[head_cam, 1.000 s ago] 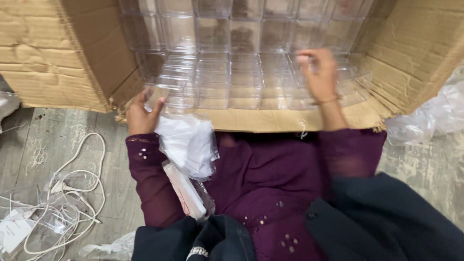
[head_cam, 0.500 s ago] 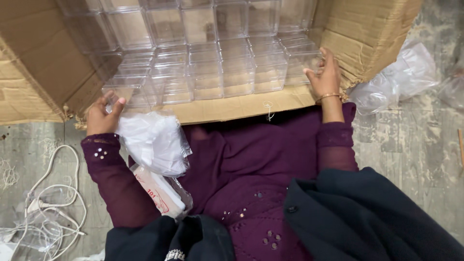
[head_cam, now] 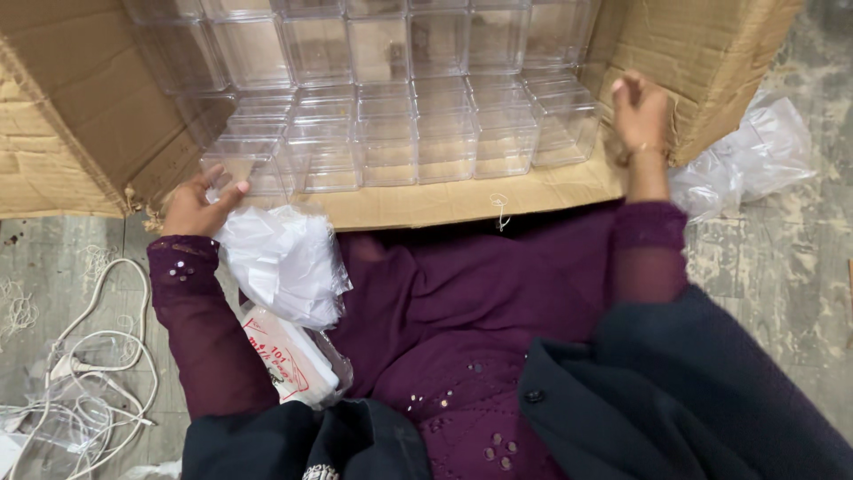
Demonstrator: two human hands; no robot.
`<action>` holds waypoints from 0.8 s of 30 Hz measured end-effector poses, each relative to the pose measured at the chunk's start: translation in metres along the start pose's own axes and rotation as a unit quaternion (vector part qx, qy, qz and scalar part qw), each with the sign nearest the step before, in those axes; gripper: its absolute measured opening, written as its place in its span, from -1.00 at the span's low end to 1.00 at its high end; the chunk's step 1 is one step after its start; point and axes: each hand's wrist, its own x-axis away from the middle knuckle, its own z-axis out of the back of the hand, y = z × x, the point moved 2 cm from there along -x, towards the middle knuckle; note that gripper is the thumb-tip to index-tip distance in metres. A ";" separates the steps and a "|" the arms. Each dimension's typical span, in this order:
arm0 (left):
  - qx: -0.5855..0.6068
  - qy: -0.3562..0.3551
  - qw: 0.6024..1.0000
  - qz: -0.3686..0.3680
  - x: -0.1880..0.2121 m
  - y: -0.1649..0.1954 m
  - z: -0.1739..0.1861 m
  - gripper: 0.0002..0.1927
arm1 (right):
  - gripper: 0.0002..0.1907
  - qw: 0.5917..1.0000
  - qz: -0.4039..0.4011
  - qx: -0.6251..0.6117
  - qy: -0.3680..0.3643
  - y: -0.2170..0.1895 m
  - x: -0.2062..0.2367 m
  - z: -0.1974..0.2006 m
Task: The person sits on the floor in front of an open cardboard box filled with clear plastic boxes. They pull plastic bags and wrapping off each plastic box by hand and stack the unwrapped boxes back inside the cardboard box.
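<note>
The clear, rigid plastic boxes [head_cam: 391, 133], square and thin-walled, stand packed in tight rows inside a large brown corrugated cardboard carton [head_cam: 711, 53] that lies open toward the person on the floor. The nearest box at the left end of the front row, a clear plastic corner box [head_cam: 253, 164], is touched by the left hand [head_cam: 200, 209], whose fingers [head_cam: 227, 188] are curled loosely against its lower front edge; they rest on it and do not pinch it. The right hand [head_cam: 638, 111] is raised at the right end of the front row, against the inner carton flap, with its fingers bunched together; whether they pinch anything cannot be told from this view. Judged by appearance, each box is light, stiff and smooth, therefore slippery, and its thin walls would probably crack or scuff under hard squeezing. The safest hold appears to be across two opposite side walls near the rim, or with a palm under the base. Just below the left hand, a crumpled white thin plastic bag [head_cam: 284, 262] lies on the person's lap, over the purple garment [head_cam: 462, 302]. Beneath it sits a flat white packet in clear wrap [head_cam: 289, 360]. White cords [head_cam: 89, 356] lie looped on the grey floor [head_cam: 782, 267] at the left.
</note>
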 end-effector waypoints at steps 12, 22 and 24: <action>0.002 -0.004 1.000 0.006 -0.018 0.019 -0.003 -0.26 | -0.37 0.965 -0.113 0.234 -0.032 -0.038 -0.131 -0.036; -0.018 0.002 1.000 0.007 -0.033 0.024 -0.003 -0.33 | -0.31 0.976 -0.160 -0.073 -0.130 -0.016 -0.165 -0.049; -0.004 0.024 1.000 -0.015 -0.030 0.027 -0.002 -0.36 | -0.36 0.978 -0.157 -0.068 -0.123 -0.014 -0.165 -0.051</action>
